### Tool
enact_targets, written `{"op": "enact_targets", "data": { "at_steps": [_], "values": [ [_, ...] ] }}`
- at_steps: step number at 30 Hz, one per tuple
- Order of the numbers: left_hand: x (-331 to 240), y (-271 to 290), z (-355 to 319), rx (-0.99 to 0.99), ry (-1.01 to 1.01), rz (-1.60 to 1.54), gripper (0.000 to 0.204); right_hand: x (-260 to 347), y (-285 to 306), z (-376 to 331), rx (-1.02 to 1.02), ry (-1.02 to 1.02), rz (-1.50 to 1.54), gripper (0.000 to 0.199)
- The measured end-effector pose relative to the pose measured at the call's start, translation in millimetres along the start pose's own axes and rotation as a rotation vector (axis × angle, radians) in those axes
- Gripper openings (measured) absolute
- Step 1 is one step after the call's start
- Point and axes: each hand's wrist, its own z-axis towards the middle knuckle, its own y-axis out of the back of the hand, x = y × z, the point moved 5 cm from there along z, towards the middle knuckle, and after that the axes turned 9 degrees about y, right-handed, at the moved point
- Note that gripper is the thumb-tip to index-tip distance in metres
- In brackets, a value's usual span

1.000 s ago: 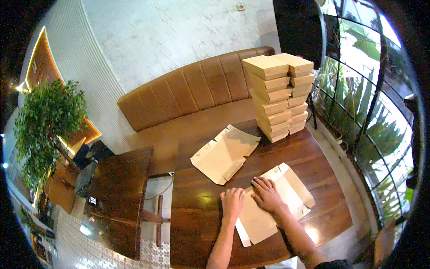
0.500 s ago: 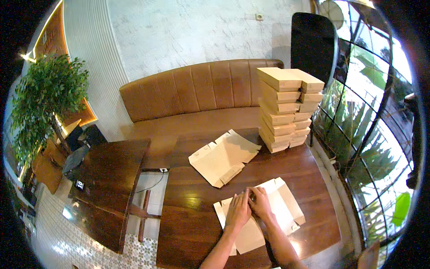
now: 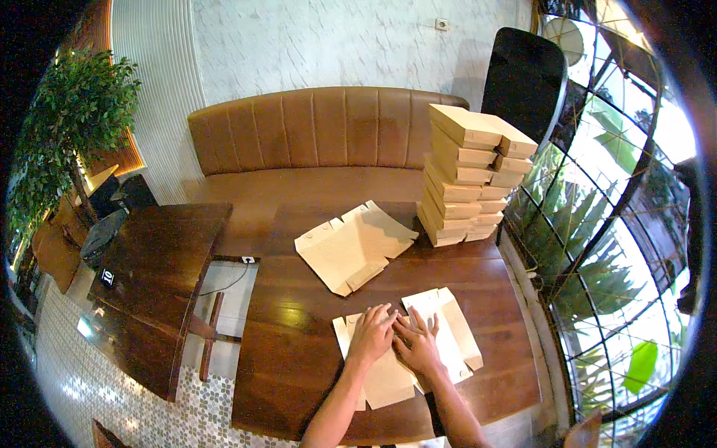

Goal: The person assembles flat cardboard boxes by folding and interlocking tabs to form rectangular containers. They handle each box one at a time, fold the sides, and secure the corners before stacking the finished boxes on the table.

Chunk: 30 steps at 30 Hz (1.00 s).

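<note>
A flat, unfolded cardboard box blank (image 3: 448,328) lies on the dark wooden table (image 3: 291,351) near its front edge. My left hand (image 3: 371,334) and my right hand (image 3: 416,342) press flat on its middle, side by side, fingers spread and almost touching. A second pile of flat tan blanks (image 3: 355,245) lies farther back on the table. At the far right corner stands a tall double stack of folded tan boxes (image 3: 470,175).
A brown leather bench (image 3: 314,142) runs behind the table. A second dark table (image 3: 157,276) stands at the left, with a potted tree (image 3: 67,142) beyond it. Glass panes with greenery (image 3: 612,246) close the right side.
My hands have come together on the middle of the near blank. The view has shifted, so the table and stack appear more centred.
</note>
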Motion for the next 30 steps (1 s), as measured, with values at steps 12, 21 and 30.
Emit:
{"op": "enact_targets", "data": {
  "at_steps": [12,21,30],
  "values": [
    [-8,10,-5,-0.017,-0.052,0.021,0.038,13,13,-1,-0.274,0.100,-0.154,0.025],
    [-7,13,-9,0.008,0.018,0.056,0.035,12,17,-6,-0.270,0.060,-0.114,0.040],
    [-8,13,-7,-0.084,0.123,0.024,0.033,9,4,-3,-0.163,0.142,-0.160,0.034]
  ]
}}
